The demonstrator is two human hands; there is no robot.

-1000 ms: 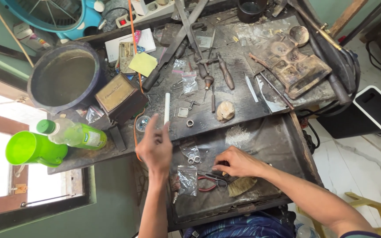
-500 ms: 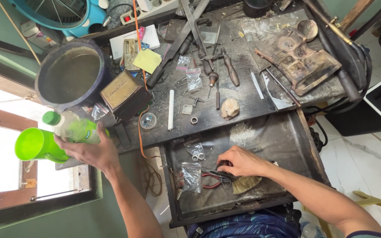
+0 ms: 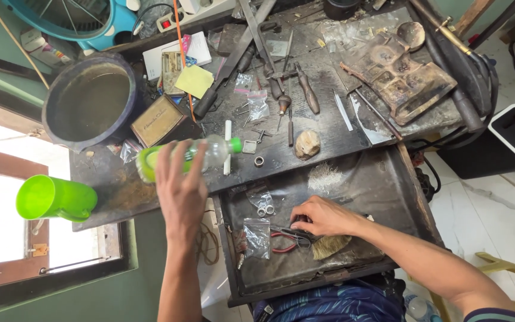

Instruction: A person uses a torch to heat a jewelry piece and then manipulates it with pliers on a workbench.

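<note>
Green-tinted clear plastic bottle [image 3: 186,156] with a green cap lies sideways in the left hand [image 3: 180,191], held over the near-left part of the dark metal surface [image 3: 329,128], cap end pointing right, just beside a white stick [image 3: 227,147]. Fingers wrap over the bottle's middle, gripping it; forearm comes up straight from the near edge. Left of the bottle sits a brown box [image 3: 157,121] and a big dark round pot [image 3: 87,102]; a green mug [image 3: 52,198] hangs out past the surface's left edge, by the window. Little bare room on the surface; tools and small bags crowd the far side. Open drawer [image 3: 377,179] sticks out near-right, its right half mostly bare. Right hand [image 3: 323,216] rests inside the drawer, palm down, fingers curled closed on something small, can't tell what, touching red-handled pliers [image 3: 287,238], with a bristle brush [image 3: 331,245] just beside. Right forearm runs in from the near-right corner.
</note>
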